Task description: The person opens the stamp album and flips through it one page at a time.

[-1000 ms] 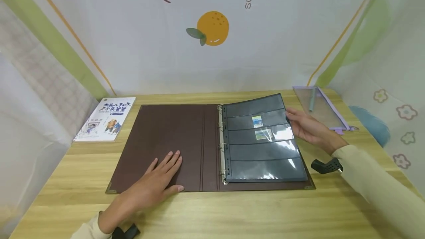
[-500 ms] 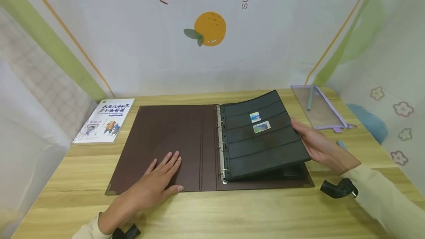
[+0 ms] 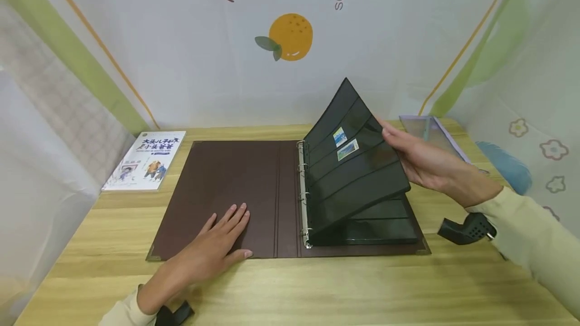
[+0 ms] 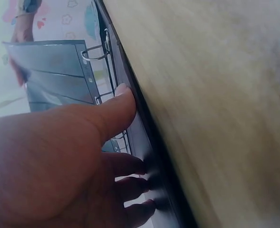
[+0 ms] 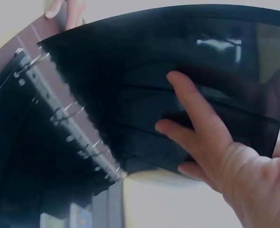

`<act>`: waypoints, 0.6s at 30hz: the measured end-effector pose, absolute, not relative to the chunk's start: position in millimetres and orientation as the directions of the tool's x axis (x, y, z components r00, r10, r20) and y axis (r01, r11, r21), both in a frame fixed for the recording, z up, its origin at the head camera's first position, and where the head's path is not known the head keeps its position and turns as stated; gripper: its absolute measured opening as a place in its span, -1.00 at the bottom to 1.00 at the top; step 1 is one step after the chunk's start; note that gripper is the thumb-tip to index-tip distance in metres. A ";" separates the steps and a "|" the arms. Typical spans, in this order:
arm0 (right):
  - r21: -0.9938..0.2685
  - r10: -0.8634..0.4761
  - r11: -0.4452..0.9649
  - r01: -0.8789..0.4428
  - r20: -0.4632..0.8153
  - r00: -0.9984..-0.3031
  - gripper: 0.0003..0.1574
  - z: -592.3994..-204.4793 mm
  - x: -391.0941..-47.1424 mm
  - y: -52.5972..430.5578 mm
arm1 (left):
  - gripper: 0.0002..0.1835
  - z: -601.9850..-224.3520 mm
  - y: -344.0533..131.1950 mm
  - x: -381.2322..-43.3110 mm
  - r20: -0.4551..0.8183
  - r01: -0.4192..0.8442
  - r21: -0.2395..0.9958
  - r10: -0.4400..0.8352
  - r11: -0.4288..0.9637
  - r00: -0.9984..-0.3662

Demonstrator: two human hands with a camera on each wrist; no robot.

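Note:
A dark brown ring binder (image 3: 235, 165) lies spread on the table. My left hand (image 3: 215, 248) rests on its left cover, fingers straight and a little spread; in the left wrist view the fingertips touch the cover. My right hand (image 3: 430, 165) holds a black stamp page (image 3: 353, 175) by its outer edge, thumb on the front and fingers (image 5: 197, 107) behind. The page is lifted and tilted, bound at the metal rings (image 3: 303, 195). Two small stamps (image 3: 347, 149) sit in its pockets. Beneath it lie more black pages (image 3: 380, 228); in the right wrist view, small stamps (image 5: 80, 216) show on a page.
A white booklet (image 3: 145, 161) with cartoon figures lies at the back left. At the back right, a mesh pouch with purple edging (image 3: 446, 137) is partly hidden behind my right hand. Printed cloth (image 3: 204, 79) hangs behind the wooden table (image 3: 272, 291) and at its sides.
The right hand has raised the stamp page from nearly flat to a steep tilt, swinging it up and leftward, which uncovers pages below. The left hand has stayed in place.

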State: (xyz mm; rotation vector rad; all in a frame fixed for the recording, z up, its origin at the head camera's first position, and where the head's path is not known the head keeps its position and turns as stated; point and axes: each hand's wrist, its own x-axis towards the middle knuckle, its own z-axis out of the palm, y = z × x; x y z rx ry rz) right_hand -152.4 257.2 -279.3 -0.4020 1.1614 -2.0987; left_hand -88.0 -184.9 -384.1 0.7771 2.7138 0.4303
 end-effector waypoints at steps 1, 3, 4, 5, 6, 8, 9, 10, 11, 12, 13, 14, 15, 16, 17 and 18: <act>-0.854 -0.686 -0.322 0.409 -0.088 -0.722 -0.18 -274.7 -152.5 253.4 | -0.16 -383.2 -184.5 -88.2 -0.192 0.464 0.349 0.547 0.814 -0.815; -0.892 -0.641 -0.242 0.383 -0.149 -0.753 -0.15 -266.4 -153.2 245.0 | -0.16 -379.0 -181.8 -89.1 -0.210 0.458 0.326 0.536 0.827 -0.818; -0.908 -0.619 -0.198 0.369 -0.176 -0.765 -0.13 -262.9 -153.8 241.0 | -0.17 -375.7 -179.3 -89.9 -0.220 0.456 0.308 0.529 0.835 -0.820; -0.919 -0.595 -0.158 0.362 -0.204 -0.778 -0.12 -259.8 -154.2 237.0 | -0.18 -371.3 -175.2 -91.2 -0.238 0.449 0.296 0.521 0.843 -0.820; -0.926 -0.571 -0.117 0.358 -0.233 -0.787 -0.11 -256.9 -154.5 232.9 | -0.19 -366.2 -170.1 -92.8 -0.253 0.441 0.287 0.511 0.850 -0.821; -0.932 -0.527 -0.050 0.358 -0.280 -0.802 -0.11 -252.3 -154.9 225.7 | -0.21 -354.2 -156.0 -96.4 -0.255 0.421 0.318 0.505 0.849 -0.825; -0.932 -0.511 -0.027 0.362 -0.299 -0.806 -0.11 -250.5 -155.0 222.7 | -0.22 -348.1 -147.5 -98.4 -0.239 0.415 0.358 0.512 0.836 -0.825; -0.931 -0.499 -0.004 0.364 -0.313 -0.808 -0.11 -248.9 -155.1 220.1 | -0.22 -340.8 -137.9 -100.2 -0.217 0.409 0.415 0.525 0.813 -0.823; -0.929 -0.486 0.014 0.369 -0.329 -0.810 -0.12 -247.4 -155.0 217.7 | -0.23 -333.1 -127.5 -101.7 -0.192 0.399 0.485 0.540 0.778 -0.819; -0.929 -0.478 0.037 0.368 -0.340 -0.810 -0.12 -246.0 -154.8 215.8 | -0.23 -325.9 -117.3 -102.6 -0.157 0.393 0.556 0.557 0.732 -0.815; -0.931 -0.477 0.060 0.361 -0.344 -0.809 -0.14 -244.6 -154.7 214.1 | -0.23 -318.2 -106.7 -103.1 -0.127 0.385 0.624 0.575 0.680 -0.809; -0.932 -0.474 0.079 0.353 -0.346 -0.809 -0.15 -243.5 -154.8 212.3 | -0.24 -310.5 -96.3 -103.0 -0.100 0.379 0.683 0.594 0.625 -0.798; -0.935 -0.477 0.098 0.342 -0.345 -0.808 -0.16 -242.3 -155.0 210.6 | -0.24 -303.2 -86.4 -102.7 -0.084 0.372 0.723 0.609 0.582 -0.789; -0.938 -0.482 0.113 0.329 -0.341 -0.807 -0.18 -241.2 -155.3 208.8 | -0.25 -296.0 -76.8 -101.9 -0.078 0.366 0.752 0.625 0.548 -0.777; -0.939 -0.485 0.125 0.319 -0.338 -0.806 -0.19 -240.2 -155.4 206.7 | -0.25 -290.2 -68.5 -101.1 -0.082 0.354 0.773 0.637 0.526 -0.766; -0.942 -0.491 0.136 0.307 -0.333 -0.805 -0.20 -239.0 -155.6 204.6 | -0.25 -285.2 -61.3 -100.0 -0.096 0.344 0.788 0.653 0.511 -0.752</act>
